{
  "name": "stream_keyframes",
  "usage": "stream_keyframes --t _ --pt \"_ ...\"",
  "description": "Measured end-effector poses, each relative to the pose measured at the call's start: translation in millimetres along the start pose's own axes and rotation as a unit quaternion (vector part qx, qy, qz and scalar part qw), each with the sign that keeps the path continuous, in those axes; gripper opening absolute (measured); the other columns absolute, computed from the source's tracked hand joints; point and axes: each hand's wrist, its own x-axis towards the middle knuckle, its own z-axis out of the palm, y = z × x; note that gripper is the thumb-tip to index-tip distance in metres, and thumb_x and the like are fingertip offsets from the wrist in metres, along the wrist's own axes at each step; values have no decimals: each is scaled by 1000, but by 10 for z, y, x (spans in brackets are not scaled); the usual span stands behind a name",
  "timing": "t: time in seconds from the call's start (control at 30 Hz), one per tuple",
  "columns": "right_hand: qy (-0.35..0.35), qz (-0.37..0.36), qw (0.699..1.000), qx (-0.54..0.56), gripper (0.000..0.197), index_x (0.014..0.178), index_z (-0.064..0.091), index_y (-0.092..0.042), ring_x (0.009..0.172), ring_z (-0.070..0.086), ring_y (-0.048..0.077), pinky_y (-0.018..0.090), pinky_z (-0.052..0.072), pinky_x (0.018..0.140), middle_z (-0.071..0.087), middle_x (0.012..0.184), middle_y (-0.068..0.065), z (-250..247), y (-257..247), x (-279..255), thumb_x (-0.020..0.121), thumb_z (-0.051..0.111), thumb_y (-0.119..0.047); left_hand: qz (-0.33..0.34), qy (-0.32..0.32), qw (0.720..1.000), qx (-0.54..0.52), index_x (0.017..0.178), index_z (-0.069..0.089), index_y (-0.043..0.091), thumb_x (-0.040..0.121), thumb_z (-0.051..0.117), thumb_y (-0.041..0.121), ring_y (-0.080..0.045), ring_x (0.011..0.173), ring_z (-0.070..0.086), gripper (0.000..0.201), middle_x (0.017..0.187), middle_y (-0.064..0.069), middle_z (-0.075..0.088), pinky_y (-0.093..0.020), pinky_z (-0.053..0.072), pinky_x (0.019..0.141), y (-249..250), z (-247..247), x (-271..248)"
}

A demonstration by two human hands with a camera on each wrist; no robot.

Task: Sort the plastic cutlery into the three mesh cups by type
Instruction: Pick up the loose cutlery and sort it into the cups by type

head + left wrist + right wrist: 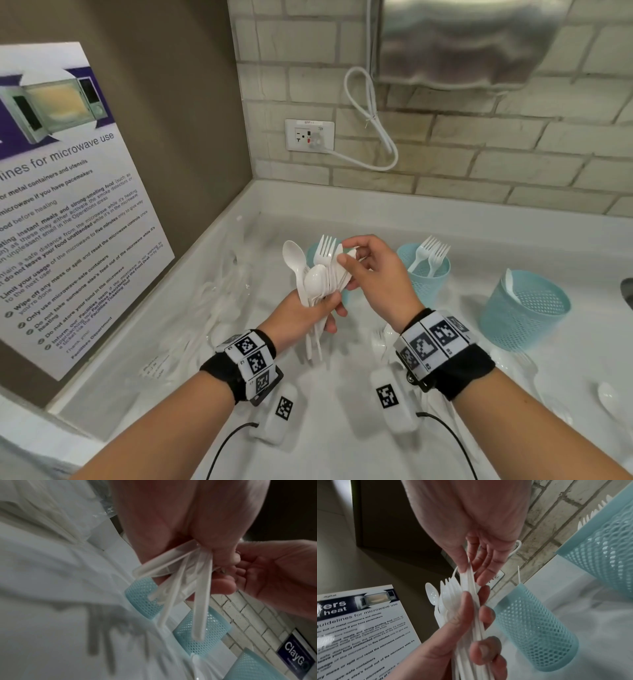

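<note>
My left hand (327, 306) grips a bundle of white plastic cutlery (317, 277), spoons and forks fanning upward. The handles stick out below the left hand (173, 536) as a bundle of cutlery handles (200, 601). My right hand (346, 257) pinches one white cutlery piece (468, 574) at the top of the bundle between thumb and fingers; its type is unclear. Three light-blue mesh cups stand behind. The left cup (312, 251) is mostly hidden by the bundle. The middle cup (426, 284) holds forks. The right cup (527, 308) holds one white piece.
Loose white cutlery (608, 394) lies on the white counter (342, 428) at the right and under my right wrist. Clear plastic wrappers (219, 291) lie at the left by a microwave poster (68, 205). A socket (310, 135) with a cable sits on the tiled wall.
</note>
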Motion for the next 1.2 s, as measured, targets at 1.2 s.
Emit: stream_keyframes --t 1.2 --pt "91 -65 986 -124 4 101 38 -17 70 52 12 29 40 66 53 81 -4 -73 -149 590 100 38 -21 32 136 988 -61 99 58 17 99 45 19 -14 48 48 12 75 -4 60 -23 43 44 283 -251 30"
